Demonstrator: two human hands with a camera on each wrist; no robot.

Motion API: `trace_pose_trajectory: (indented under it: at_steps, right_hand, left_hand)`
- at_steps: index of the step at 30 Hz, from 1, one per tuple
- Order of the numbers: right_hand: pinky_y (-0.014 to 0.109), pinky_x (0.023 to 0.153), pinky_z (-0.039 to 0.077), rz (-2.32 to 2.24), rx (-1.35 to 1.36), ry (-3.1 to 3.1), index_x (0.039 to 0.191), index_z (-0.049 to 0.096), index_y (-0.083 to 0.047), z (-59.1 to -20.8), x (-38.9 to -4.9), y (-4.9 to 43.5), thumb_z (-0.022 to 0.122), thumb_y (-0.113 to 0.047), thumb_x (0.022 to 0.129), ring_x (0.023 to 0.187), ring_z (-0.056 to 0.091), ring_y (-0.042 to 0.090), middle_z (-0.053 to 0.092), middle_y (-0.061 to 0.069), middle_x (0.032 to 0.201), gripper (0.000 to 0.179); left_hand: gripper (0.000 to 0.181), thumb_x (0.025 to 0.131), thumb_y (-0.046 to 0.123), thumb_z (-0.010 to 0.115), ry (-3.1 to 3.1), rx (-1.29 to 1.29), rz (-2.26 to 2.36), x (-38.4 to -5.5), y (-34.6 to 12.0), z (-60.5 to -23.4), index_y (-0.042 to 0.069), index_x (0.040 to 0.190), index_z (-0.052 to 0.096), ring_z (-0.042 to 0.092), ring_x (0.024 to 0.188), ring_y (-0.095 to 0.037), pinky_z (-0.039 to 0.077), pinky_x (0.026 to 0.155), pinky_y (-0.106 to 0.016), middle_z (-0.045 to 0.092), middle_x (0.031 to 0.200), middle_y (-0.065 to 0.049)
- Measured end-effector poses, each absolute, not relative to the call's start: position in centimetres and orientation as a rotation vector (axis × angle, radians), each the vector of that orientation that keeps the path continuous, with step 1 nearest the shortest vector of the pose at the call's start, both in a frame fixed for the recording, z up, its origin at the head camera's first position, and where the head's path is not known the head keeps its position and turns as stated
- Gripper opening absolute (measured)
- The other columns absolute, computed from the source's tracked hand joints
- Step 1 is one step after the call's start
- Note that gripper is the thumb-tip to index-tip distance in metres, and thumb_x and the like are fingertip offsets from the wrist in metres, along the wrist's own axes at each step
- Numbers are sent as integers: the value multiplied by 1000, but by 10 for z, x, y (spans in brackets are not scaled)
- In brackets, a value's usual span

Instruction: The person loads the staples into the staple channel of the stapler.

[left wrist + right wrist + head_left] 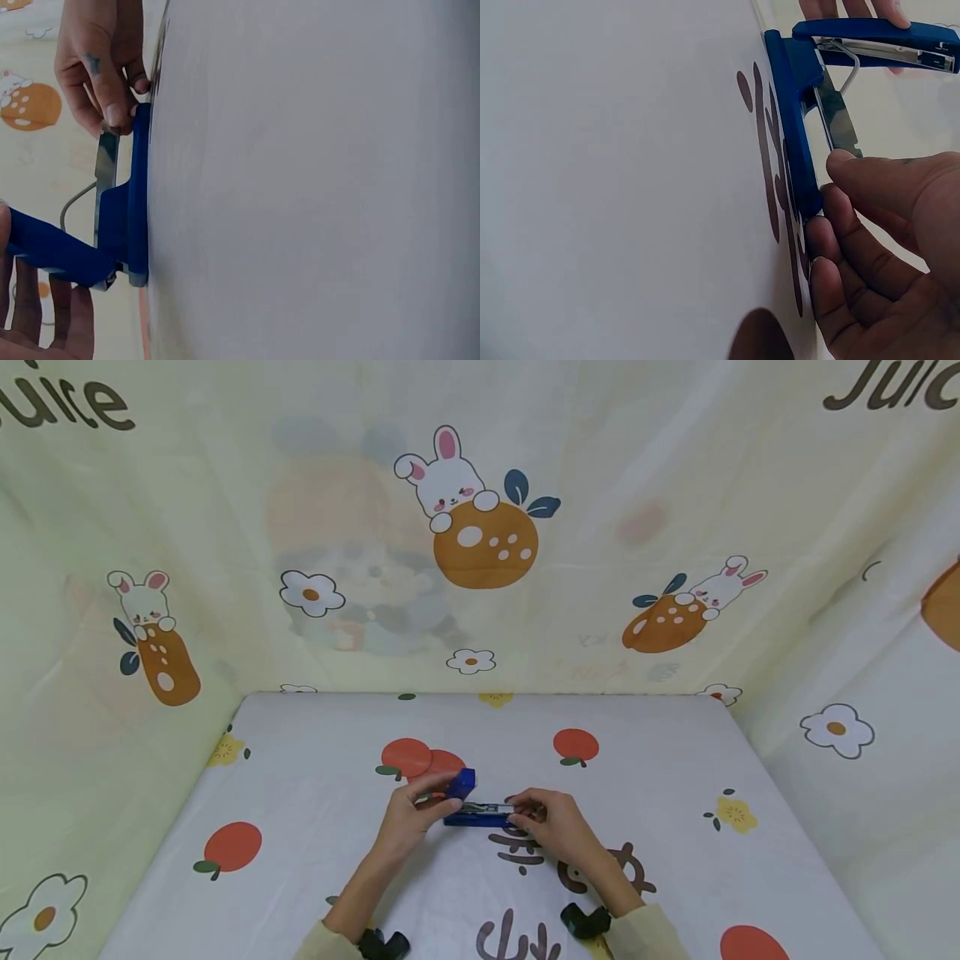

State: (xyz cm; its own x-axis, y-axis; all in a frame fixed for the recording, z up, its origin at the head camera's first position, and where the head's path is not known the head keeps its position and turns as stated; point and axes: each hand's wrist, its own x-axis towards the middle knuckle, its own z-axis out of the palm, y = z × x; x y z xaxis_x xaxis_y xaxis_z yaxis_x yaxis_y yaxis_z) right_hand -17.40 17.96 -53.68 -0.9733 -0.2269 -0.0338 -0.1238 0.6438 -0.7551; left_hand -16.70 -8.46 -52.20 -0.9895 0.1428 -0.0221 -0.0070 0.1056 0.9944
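A blue stapler (480,820) lies on the table with its top cover (462,783) swung up and back at the left end. My left hand (412,814) holds that raised cover between thumb and fingers. At the opposite end, my right hand (555,818) pinches the front of the stapler, its thumb at the tip of the metal staple channel (836,116). The channel stands tilted a little above the blue base (139,180). A thin metal link (75,199) runs between the cover and the channel. Whether staples sit inside I cannot tell.
A white tablecloth (300,777) printed with fruit, flowers and dark lettering covers the table. Pale curtains (570,635) with rabbit prints hang behind it and at both sides. Dark wrist straps (585,922) sit on the person's wrists.
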Motion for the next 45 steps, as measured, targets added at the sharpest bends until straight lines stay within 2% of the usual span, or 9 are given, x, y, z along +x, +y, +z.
trace_pose_trajectory:
  at_steps: [12, 21, 27, 35, 45]
  right_hand:
    - [18, 72, 53, -1233, -262, 2729, 113, 79, -20, -536, -176, 180, 81, -14, 93, 83, 60, 10, 74, -8, 93, 20]
    - [18, 72, 53, -1258, -318, 2726, 113, 79, -19, -538, -176, 182, 80, -15, 94, 83, 61, 9, 75, -7, 94, 19]
    - [19, 72, 53, -1269, -336, 2723, 113, 79, -18, -537, -176, 183, 80, -16, 95, 84, 62, 9, 75, -6, 94, 18]
    - [18, 73, 54, -1243, -297, 2730, 112, 79, -21, -536, -176, 182, 81, -16, 94, 83, 61, 9, 75, -8, 94, 19]
    - [17, 73, 54, -1243, -293, 2726, 112, 79, -21, -538, -177, 182, 81, -16, 94, 84, 61, 10, 74, -8, 94, 18]
  left_hand:
    - [39, 95, 10, 79, 2266, 161, 1989, -169, -78, -520, 14, 133, 75, 64, 123, -25, 55, 96, -15, 74, 134, -12]
    - [35, 96, 16, 79, 2358, 143, 1905, -167, -72, -516, 18, 131, 76, 65, 123, -27, 60, 103, -42, 75, 131, -9]
    - [37, 96, 16, 79, 2371, 158, 1874, -169, -70, -516, 15, 133, 75, 65, 124, -28, 60, 101, -39, 75, 133, -9]
    - [36, 96, 13, 78, 2413, 224, 1812, -170, -67, -516, 16, 132, 76, 65, 129, -34, 57, 109, -52, 74, 134, -11]
    - [35, 95, 10, 78, 2512, 218, 1684, -170, -61, -512, 21, 129, 78, 65, 127, -30, 55, 110, -54, 75, 133, -8]
